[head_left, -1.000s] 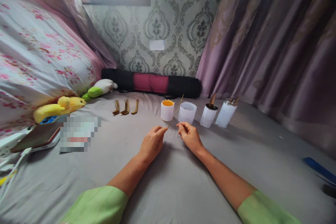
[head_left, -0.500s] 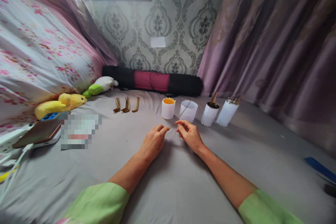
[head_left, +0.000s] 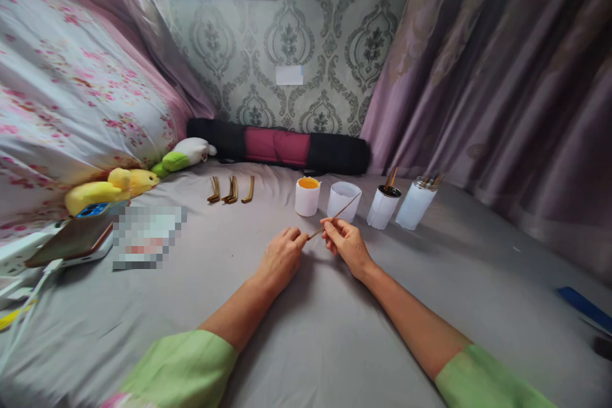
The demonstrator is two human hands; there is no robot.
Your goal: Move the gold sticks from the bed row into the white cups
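A thin brown stick (head_left: pixel 347 205) slants up to the right between my hands, above the grey sheet. My left hand (head_left: pixel 283 253) is closed, pinching its lower end. The fingers of my right hand (head_left: pixel 348 243) pinch it further up, and its upper end passes in front of a translucent white cup (head_left: pixel 340 194). Just left of that cup stands a white-wrapped container (head_left: pixel 306 197), orange inside. To the right are a white-wrapped can (head_left: pixel 382 209) with brown sticks standing in it and a taller white container (head_left: pixel 415 205) with more sticks.
Bent brown sticks (head_left: pixel 229 191) lie in small groups at the back left. A dark and maroon rolled bag (head_left: pixel 277 146) lies along the wall. Plush toys (head_left: pixel 95 196), a phone (head_left: pixel 79 236) and a power strip (head_left: pixel 19 252) are on the left. A blue object (head_left: pixel 584 307) lies far right.
The stick has tilted lower, its upper end swinging to the right across the translucent cup. Both hands stay almost in the same place, still pinching it.
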